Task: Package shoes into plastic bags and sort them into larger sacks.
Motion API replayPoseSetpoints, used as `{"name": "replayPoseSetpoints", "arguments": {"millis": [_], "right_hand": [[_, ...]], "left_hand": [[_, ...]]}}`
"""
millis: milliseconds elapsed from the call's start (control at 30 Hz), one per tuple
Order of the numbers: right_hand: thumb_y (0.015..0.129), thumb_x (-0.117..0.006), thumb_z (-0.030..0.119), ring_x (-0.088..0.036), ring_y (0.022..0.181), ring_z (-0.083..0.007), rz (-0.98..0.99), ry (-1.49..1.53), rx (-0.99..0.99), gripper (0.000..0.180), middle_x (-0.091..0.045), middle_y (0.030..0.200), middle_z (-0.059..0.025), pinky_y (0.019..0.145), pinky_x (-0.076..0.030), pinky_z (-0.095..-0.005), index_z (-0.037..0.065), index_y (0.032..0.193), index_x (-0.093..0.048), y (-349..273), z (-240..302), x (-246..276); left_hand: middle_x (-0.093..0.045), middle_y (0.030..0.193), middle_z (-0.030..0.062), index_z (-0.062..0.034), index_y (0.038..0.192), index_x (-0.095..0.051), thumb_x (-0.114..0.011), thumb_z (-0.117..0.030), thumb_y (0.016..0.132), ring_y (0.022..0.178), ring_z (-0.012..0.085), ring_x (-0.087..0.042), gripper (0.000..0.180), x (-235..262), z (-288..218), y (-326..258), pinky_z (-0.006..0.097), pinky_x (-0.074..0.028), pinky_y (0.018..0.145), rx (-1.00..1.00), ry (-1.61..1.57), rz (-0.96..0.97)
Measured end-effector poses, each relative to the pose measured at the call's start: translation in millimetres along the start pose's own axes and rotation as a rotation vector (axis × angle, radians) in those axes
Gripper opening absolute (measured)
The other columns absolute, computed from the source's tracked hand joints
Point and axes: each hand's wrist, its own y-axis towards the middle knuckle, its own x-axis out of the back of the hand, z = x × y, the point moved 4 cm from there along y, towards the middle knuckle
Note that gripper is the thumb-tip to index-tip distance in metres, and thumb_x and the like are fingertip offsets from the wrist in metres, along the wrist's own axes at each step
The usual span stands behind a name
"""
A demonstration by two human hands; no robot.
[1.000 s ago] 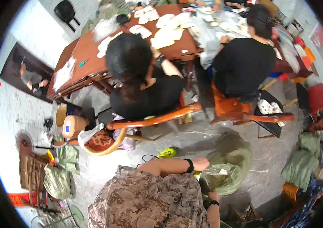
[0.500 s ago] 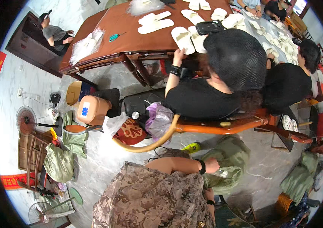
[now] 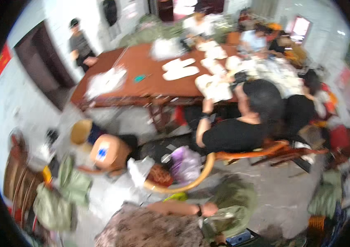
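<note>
Left hand (image 3: 210, 209) clamped on green cloth bundle (image 3: 232, 203); right hand's (image 3: 220, 238) grip indiscernible; gathering step, firmer two-handed hold needed.

I see my top (image 3: 150, 228): brown-grey mottled floral print, loose fabric, short sleeve. Dark band on the wrist (image 3: 199, 210), looks like a watch. Forearm bare. Picture blurred, finer details unclear.

Busy workroom around a long table

A long brown table (image 3: 142, 78) carries white cut pieces (image 3: 180, 69). A seated person in black (image 3: 241, 127) leans on it from a curved wooden chair (image 3: 265, 150); an orange container (image 3: 108, 151) lies on the floor.
</note>
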Motion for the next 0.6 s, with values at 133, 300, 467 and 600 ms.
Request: {"name": "replayPoseSetpoints", "arguments": {"millis": [133, 300, 467, 600], "right_hand": [[0.076, -0.064, 0.037, -0.064, 0.088, -0.0311, 0.009, 0.049, -0.004, 0.038, -0.068, 0.097, -0.0143, 0.078, -0.05, -0.0432, 0.007, 0.099, -0.069, -27.9, 45.5, -56.4], [0.078, -0.062, 0.042, -0.062, 0.088, -0.0293, 0.13, 0.159, -0.051, 0.043, -0.067, 0.099, -0.0112, 0.082, -0.048, -0.0444, 0.008, 0.103, -0.068, -119.8, 104.6, -185.0], [0.081, -0.053, 0.025, -0.06, 0.105, -0.0369, 0.154, 0.253, -0.076, 0.036, -0.062, 0.113, -0.0222, 0.086, -0.048, -0.0451, 0.006, 0.11, -0.063, -165.3, 225.8, -191.1], [0.083, -0.053, 0.023, -0.058, 0.109, -0.0345, 0.183, 0.342, -0.199, 0.04, -0.063, 0.114, -0.0178, 0.089, -0.048, -0.0443, 0.011, 0.121, -0.059, -238.0, 251.5, -195.7]], "left_hand": [[-0.066, 0.079, 0.0213, -0.0011, 0.08, -0.066, -0.053, -0.015, 0.076, 0.075, 0.0389, -0.065, 0.02, -21.1, 52.5, -110.0, 0.05, -0.051, 0.063, 0.025, -0.007, 0.209], [-0.066, 0.077, 0.0208, -0.0013, 0.079, -0.067, -0.053, -0.014, 0.076, 0.078, 0.0381, -0.066, 0.019, -6.3, 76.8, -148.2, 0.05, -0.052, 0.066, -0.125, 0.141, 0.418], [-0.066, 0.083, 0.02, -0.0029, 0.085, -0.068, -0.055, -0.025, 0.082, 0.081, 0.0391, -0.065, 0.025, 24.8, 140.0, -221.8, 0.048, -0.052, 0.071, 0.002, 0.234, 0.437], [-0.064, 0.076, 0.0244, -0.0015, 0.082, -0.068, -0.071, -0.024, 0.068, 0.076, 0.0408, -0.062, 0.026, 29.2, 138.9, -258.9, 0.047, -0.049, 0.068, -0.144, 0.065, 0.282]]}}
